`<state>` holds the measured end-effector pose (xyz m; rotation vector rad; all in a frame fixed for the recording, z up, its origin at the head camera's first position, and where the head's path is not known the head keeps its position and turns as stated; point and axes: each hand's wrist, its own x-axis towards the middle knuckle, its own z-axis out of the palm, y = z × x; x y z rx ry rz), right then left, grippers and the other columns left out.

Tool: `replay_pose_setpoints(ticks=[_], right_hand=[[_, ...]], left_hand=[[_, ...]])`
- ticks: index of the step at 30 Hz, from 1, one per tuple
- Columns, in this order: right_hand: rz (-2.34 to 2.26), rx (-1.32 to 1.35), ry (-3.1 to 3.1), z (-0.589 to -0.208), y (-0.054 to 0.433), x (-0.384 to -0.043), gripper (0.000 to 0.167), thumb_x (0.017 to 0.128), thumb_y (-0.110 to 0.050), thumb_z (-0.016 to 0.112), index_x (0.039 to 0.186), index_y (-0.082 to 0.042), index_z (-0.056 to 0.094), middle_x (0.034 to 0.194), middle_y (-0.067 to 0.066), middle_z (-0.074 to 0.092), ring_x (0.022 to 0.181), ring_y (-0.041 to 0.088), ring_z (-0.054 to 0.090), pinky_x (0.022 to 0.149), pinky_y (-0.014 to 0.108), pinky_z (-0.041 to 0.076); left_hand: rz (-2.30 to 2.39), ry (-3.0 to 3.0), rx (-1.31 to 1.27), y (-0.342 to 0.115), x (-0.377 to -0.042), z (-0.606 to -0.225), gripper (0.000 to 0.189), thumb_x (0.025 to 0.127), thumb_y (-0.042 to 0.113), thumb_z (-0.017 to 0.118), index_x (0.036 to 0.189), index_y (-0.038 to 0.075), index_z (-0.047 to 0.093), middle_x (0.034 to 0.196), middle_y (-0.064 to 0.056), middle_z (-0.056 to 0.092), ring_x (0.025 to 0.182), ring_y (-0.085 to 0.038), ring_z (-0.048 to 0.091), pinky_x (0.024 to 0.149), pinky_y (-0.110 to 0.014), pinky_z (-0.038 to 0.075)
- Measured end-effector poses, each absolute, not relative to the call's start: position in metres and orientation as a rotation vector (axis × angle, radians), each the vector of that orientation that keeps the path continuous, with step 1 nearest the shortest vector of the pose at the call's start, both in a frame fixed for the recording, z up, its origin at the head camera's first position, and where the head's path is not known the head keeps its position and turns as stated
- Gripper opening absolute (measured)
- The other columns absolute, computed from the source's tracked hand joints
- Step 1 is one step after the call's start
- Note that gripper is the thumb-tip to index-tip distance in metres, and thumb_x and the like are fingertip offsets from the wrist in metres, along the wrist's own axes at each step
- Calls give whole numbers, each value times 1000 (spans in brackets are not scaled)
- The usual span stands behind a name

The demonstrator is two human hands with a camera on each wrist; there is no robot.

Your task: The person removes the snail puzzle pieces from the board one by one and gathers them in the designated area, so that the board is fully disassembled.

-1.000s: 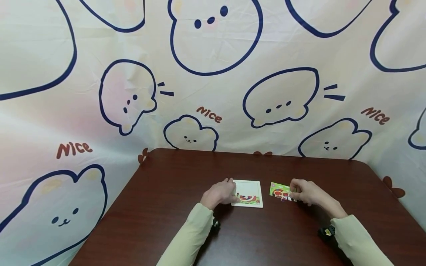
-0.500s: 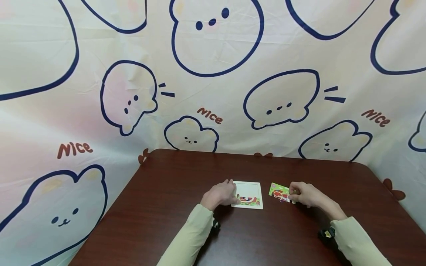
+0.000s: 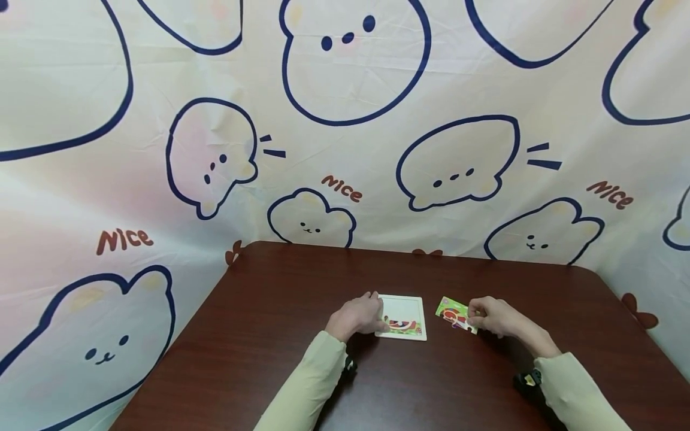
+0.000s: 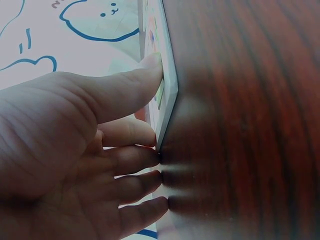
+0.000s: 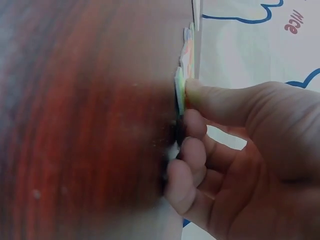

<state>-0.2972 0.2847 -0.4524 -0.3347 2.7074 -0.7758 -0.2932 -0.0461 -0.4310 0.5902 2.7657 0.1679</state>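
A white-rimmed puzzle board (image 3: pixel 403 307) lies on the table, with a colourful picture strip along its lower part. My left hand (image 3: pixel 358 315) holds the board's left side, thumb on its face and fingers at the edge; in the left wrist view the fingertips of the left hand (image 4: pixel 85 135) reach down to the tabletop. Right of the board is a green and red section of jigsaw puzzle (image 3: pixel 451 311) with a notched lower edge. My right hand (image 3: pixel 498 316) pinches its right end between thumb and fingers, which hide that end. In the right wrist view the puzzle section (image 5: pixel 181 87) appears edge-on.
The dark brown wooden table (image 3: pixel 420 383) extends around both hands. A pale cloth (image 3: pixel 372 149) with blue-outlined cartoon animals hangs behind the table's far edge and at its sides. A dark wrist strap (image 3: pixel 528 379) shows at the right sleeve.
The puzzle section under my right hand has turned slightly, its right end tilting down toward me, and its notched lower edge shows more. My left hand stays on the board.
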Motion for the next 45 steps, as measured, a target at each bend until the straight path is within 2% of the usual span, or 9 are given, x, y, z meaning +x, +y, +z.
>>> replay_pose_setpoints(ticks=[3, 7, 16, 19, 23, 29, 35, 40, 45], right_hand=[[-725, -411, 2780, -448, 283, -297, 10, 94, -17, 64, 84, -17, 62, 70, -2, 53, 56, 12, 47, 49, 25, 40], [-689, -504, 2907, -437, 273, -298, 8, 95, -16, 62, 87, -16, 65, 73, -2, 54, 63, 13, 48, 55, 28, 39], [-729, -535, 2885, -430, 241, -302, 12, 97, -22, 60, 90, -15, 67, 68, -3, 55, 59, 12, 50, 52, 27, 41], [-735, -567, 2892, -431, 232, -305, 12, 97, -22, 60, 90, -15, 68, 68, -2, 56, 57, 12, 50, 52, 27, 41], [-775, -576, 2858, -432, 218, -306, 11, 97, -23, 61, 91, -15, 67, 71, 1, 60, 57, 13, 52, 52, 29, 45], [-789, -615, 2815, -433, 191, -305, 8, 96, -22, 62, 92, -17, 67, 71, -1, 58, 57, 14, 51, 49, 29, 45], [-726, -762, 2800, -433, 168, -305, 6, 95, -23, 63, 89, -22, 64, 67, -5, 55, 55, 9, 47, 50, 23, 39], [-724, -848, 2727, -435, 154, -302, 4, 96, -22, 62, 93, -20, 63, 69, -6, 60, 54, 7, 51, 50, 23, 42], [-717, -883, 2680, -440, 143, -300, 6, 97, -21, 62, 99, -17, 65, 67, -5, 61, 52, 7, 53, 50, 24, 44]], left_hand=[[170, 2775, 583, -46, -292, -432, 50, 91, 45, 67, 126, 10, 58, 156, -11, 39, 146, -25, 35, 107, -40, 44], [161, 2785, 588, -45, -292, -433, 50, 90, 46, 67, 125, 10, 58, 155, -11, 40, 145, -25, 36, 106, -39, 45], [187, 2777, 583, -45, -292, -434, 62, 92, 46, 66, 139, 9, 52, 158, -11, 36, 147, -25, 33, 110, -41, 42], [198, 2773, 591, -45, -293, -434, 54, 92, 45, 65, 131, 9, 56, 159, -11, 35, 148, -25, 31, 110, -40, 42], [191, 2765, 590, -46, -293, -434, 56, 93, 46, 64, 134, 9, 55, 159, -10, 34, 149, -24, 30, 111, -41, 41], [163, 2757, 585, -47, -294, -433, 62, 90, 51, 66, 134, 10, 54, 160, -9, 32, 149, -23, 29, 113, -42, 39], [158, 2737, 574, -45, -296, -432, 74, 85, 58, 67, 141, 11, 49, 158, -10, 35, 144, -25, 38, 107, -41, 45], [189, 2726, 542, -46, -295, -430, 79, 83, 59, 70, 142, 11, 47, 158, -11, 35, 141, -27, 41, 105, -42, 46], [224, 2716, 512, -49, -292, -430, 85, 82, 59, 71, 146, 13, 43, 161, -10, 30, 145, -27, 36, 108, -44, 43]])
